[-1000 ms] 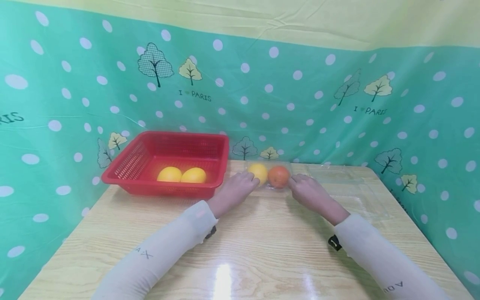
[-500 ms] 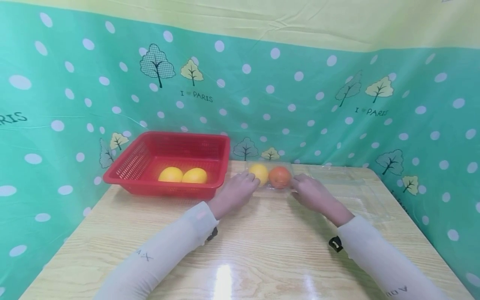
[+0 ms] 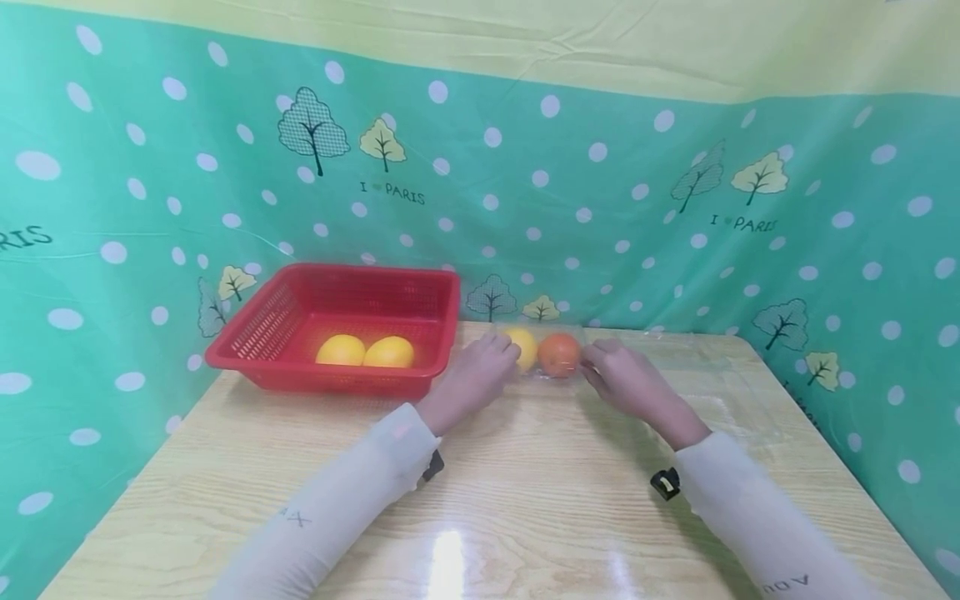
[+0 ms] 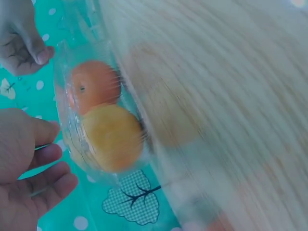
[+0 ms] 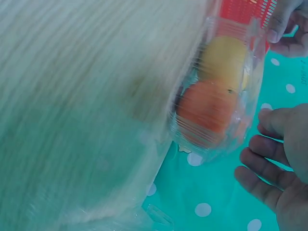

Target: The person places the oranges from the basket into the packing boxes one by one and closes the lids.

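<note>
A clear plastic container (image 4: pixel 72 139) stands at the table's far edge with a yellow fruit (image 3: pixel 522 346) and an orange fruit (image 3: pixel 558 354) inside. My left hand (image 3: pixel 476 375) is at its left side; thumb and fingers (image 4: pixel 45 154) seem to pinch the container's thin rim. On the other side my right hand (image 3: pixel 618 375) hovers with its fingers (image 5: pixel 260 161) spread and relaxed, a small gap away from the container (image 5: pixel 216 130). Both wrist views are motion-blurred.
A red mesh basket (image 3: pixel 330 377) sits at the back left with two yellow fruits (image 3: pixel 365 351) in it. A flat clear plastic piece (image 3: pixel 705 367) lies at the back right. Dotted green cloth walls close in the wooden table (image 3: pixel 487 500) on three sides.
Both hands have stayed at the container's sides. The right hand has lifted slightly and loosened away from the container; the fruits have not moved.
</note>
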A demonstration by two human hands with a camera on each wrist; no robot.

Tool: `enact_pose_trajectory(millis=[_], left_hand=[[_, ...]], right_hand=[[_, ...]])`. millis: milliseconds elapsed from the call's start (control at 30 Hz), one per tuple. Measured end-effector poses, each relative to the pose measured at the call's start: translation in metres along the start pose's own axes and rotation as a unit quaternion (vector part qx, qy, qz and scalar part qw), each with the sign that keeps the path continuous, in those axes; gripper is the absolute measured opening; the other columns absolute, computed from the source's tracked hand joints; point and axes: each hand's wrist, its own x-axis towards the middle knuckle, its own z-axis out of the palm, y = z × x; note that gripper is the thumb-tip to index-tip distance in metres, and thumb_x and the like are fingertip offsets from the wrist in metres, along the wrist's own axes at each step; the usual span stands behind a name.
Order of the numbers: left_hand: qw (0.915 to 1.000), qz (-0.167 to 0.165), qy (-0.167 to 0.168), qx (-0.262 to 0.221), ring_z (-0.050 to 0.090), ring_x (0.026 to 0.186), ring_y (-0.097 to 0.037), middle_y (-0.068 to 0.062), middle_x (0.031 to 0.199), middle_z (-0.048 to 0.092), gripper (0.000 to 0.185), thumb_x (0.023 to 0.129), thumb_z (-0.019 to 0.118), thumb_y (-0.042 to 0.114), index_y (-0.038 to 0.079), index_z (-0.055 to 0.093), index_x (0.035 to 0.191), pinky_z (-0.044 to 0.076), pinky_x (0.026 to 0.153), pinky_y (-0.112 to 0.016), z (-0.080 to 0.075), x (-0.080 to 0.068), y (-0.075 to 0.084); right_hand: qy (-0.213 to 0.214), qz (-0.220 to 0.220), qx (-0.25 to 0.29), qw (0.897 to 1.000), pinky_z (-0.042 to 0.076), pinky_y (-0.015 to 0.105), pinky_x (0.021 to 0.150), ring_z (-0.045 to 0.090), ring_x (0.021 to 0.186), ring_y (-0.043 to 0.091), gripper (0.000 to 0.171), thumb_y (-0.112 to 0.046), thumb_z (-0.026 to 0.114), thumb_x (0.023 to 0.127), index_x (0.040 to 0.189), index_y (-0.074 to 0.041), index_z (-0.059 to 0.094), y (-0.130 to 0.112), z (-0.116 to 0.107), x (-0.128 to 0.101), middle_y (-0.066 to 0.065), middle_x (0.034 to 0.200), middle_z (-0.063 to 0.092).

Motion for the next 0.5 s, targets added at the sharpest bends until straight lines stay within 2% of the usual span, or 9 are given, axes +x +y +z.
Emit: enact_pose_trajectory(millis=[100,233,500], left_hand=[[0.9995,-0.012,-0.008,-0.03,0.056,0.1,-0.019,-0.004,0.106,0.064,0.026,0.09,0.072,0.002,0.01,0.072,0.114,0.052,0.085,-0.024,0.001,0.0019,-0.0008],[0.996,-0.034,-0.03,-0.077,0.054,0.106,-0.019,-0.003,0.112,0.064,0.031,0.09,0.071,-0.001,0.01,0.073,0.119,0.051,0.091,-0.025,0.0019,0.0041,-0.0014],[0.9929,-0.051,-0.04,-0.1,0.054,0.108,-0.02,-0.005,0.112,0.063,0.034,0.088,0.07,-0.006,0.008,0.073,0.119,0.05,0.095,-0.026,0.0049,0.0074,-0.0033]], right_hand=[[0.015,-0.008,-0.001,1.0,0.058,0.04,0.073,0.065,0.081,0.026,0.006,-0.002,0.075,0.09,0.095,-0.004,0.071,-0.0004,0.0027,0.0006,0.007,0.086,0.067],[0.03,-0.023,0.009,0.999,0.058,0.042,0.076,0.066,0.083,0.029,0.007,0.001,0.075,0.088,0.094,-0.002,0.072,-0.0009,0.0057,0.0011,0.009,0.087,0.068],[0.01,0.001,0.02,1.0,0.058,0.043,0.083,0.066,0.09,0.03,0.008,0.001,0.072,0.091,0.099,-0.002,0.072,0.0015,0.0104,0.0066,0.01,0.092,0.069]])
